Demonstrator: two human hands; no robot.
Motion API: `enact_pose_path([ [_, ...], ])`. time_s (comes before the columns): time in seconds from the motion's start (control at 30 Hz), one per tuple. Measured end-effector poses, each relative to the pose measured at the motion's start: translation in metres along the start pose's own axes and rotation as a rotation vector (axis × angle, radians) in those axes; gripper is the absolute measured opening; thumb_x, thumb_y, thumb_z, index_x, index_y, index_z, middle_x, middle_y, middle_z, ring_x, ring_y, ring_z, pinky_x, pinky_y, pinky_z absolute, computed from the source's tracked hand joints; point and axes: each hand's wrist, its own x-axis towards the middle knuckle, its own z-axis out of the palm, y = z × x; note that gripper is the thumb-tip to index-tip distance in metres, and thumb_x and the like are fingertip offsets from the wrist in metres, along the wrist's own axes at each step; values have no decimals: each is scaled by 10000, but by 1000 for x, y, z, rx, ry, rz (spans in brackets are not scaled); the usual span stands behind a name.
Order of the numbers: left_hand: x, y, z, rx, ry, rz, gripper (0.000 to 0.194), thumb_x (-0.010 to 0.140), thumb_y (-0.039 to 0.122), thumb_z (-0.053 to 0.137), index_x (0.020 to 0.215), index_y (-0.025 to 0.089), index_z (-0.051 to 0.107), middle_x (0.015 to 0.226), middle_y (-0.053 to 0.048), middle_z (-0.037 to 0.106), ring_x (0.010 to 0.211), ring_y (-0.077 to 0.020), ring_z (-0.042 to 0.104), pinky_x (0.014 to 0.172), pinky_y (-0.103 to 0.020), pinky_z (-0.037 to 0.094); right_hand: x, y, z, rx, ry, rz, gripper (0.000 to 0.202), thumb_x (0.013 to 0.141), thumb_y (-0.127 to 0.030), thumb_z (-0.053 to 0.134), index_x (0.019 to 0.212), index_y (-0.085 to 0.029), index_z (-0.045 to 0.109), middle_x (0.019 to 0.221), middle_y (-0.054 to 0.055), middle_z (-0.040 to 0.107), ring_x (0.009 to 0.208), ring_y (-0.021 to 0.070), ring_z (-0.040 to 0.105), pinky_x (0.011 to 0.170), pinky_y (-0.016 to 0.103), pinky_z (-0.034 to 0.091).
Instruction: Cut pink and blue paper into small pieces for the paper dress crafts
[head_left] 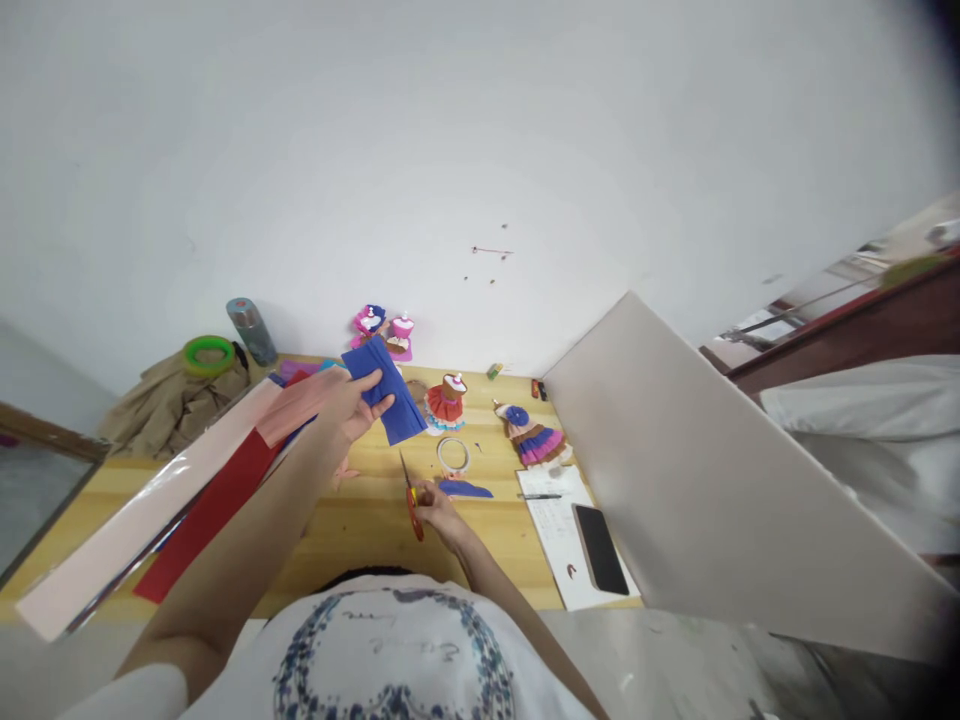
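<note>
My left hand [361, 414] is gripping a folded sheet of blue paper [397, 398], and I am holding it raised above the worktop [360, 535], tilted, with its lower corner slanting down to the right. My thumb and fingers are pressing against its near side. My right hand [442, 512] is closing around the red-handled scissors [415, 512], whose blades are pointing away from me, near the blue paper but apart from it; I cannot tell whether the blades are parted.

Just beside my right hand, a blue scrap [466, 489] is lying flat, and a pale ring [453, 456] is resting beyond it. A small figure in a red skirt [445, 402] is standing behind that ring. Further right, a figure with a layered skirt [534, 438] is lying tilted, near a white sheet [551, 535] that is carrying a pen [540, 496] and a dark phone [600, 548].

Under and beside my left forearm, a long pale pink strip [150, 500] and a red strip [214, 520] are lying slantwise. At the far left, a green ring [208, 345] is sitting on a heap of brown cloth [169, 405], and a flask [252, 332] is standing near the wall [450, 130].
</note>
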Motion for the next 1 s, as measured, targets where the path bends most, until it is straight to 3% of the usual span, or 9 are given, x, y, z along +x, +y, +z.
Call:
enact_pose_path([
  [0.1,11,3,-4,79,-8,38,243,729,-1,714,871,188,662,682,23,692,588,-103,665,573,-195,578,-12,-24,-1,109,-37,-77,565,610,-497,749,1065,-237,541,756,-23,512,652,144,521,615,268,431],
  [0.23,26,5,-10,167,-85,9,235,719,27,731,903,165,680,742,-25,717,639,-129,674,581,-223,589,-36,-57,-7,259,-144,-226,656,626,-679,704,1088,-243,542,935,61,604,834,223,613,754,348,481],
  [0.33,33,5,-11,218,-127,-2,255,711,57,751,933,170,698,760,-43,719,661,-150,673,576,-243,587,-54,-81,-11,194,-220,-279,674,664,-766,631,1079,-242,541,943,81,624,907,268,620,845,417,472],
  [0.47,34,4,-7,237,-136,-31,291,687,98,795,954,167,700,785,-54,718,708,-163,680,626,-266,594,-69,-104,-11,102,-281,-314,682,643,-758,680,1058,-238,531,1001,87,616,815,228,599,811,400,475],
  [0.6,30,4,-1,270,-143,-32,298,689,159,810,962,160,692,802,-57,711,748,-165,679,693,-299,601,-73,-111,-7,48,-223,-394,560,754,-695,625,1039,-226,511,980,55,565,746,172,540,736,332,452],
  [0.73,26,3,4,270,-163,-28,295,673,123,808,936,163,682,797,-46,709,751,-169,674,722,-336,601,-73,-114,-2,47,-134,-446,511,817,-656,572,1078,-223,500,897,19,516,684,146,504,672,296,426],
  [1.0,37,-2,4,225,-133,-20,278,705,89,737,949,217,695,767,-54,730,802,-222,688,691,-351,587,-70,-124,2,-13,-23,-431,582,789,-690,568,1125,-214,559,687,-32,453,566,136,470,559,274,376],
])
